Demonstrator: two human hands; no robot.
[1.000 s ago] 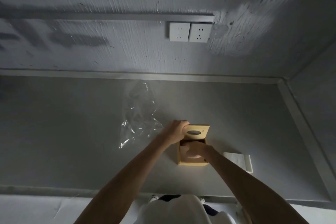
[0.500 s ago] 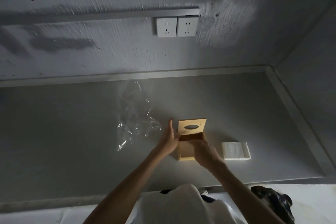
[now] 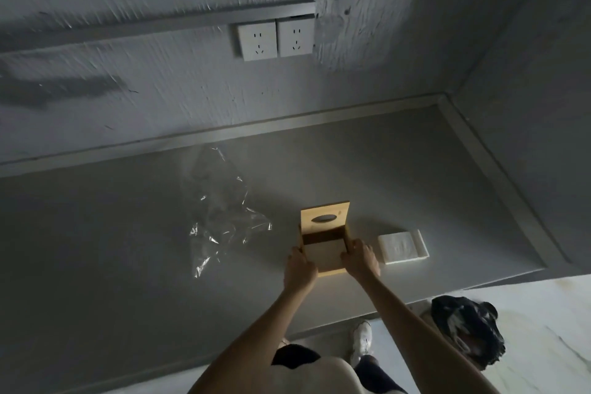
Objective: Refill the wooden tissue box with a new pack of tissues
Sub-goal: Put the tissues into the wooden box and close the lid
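The wooden tissue box (image 3: 324, 257) stands on the grey counter (image 3: 112, 253) with its lid (image 3: 324, 217), which has an oval slot, tipped up at the back. The inside looks bare wood. My left hand (image 3: 299, 269) grips the box's left wall and my right hand (image 3: 361, 257) grips its right wall. A white stack of tissues (image 3: 402, 247) lies on the counter just right of the box, apart from my right hand.
Crumpled clear plastic wrap (image 3: 224, 221) lies left of the box. Two wall sockets (image 3: 275, 39) sit above the counter. A side wall closes off the right. A dark bag (image 3: 467, 333) lies on the pale floor below the counter edge.
My right hand came out of the box and my left hand dropped from the lid; both now hold the box's sides. The view shifted and tilted.
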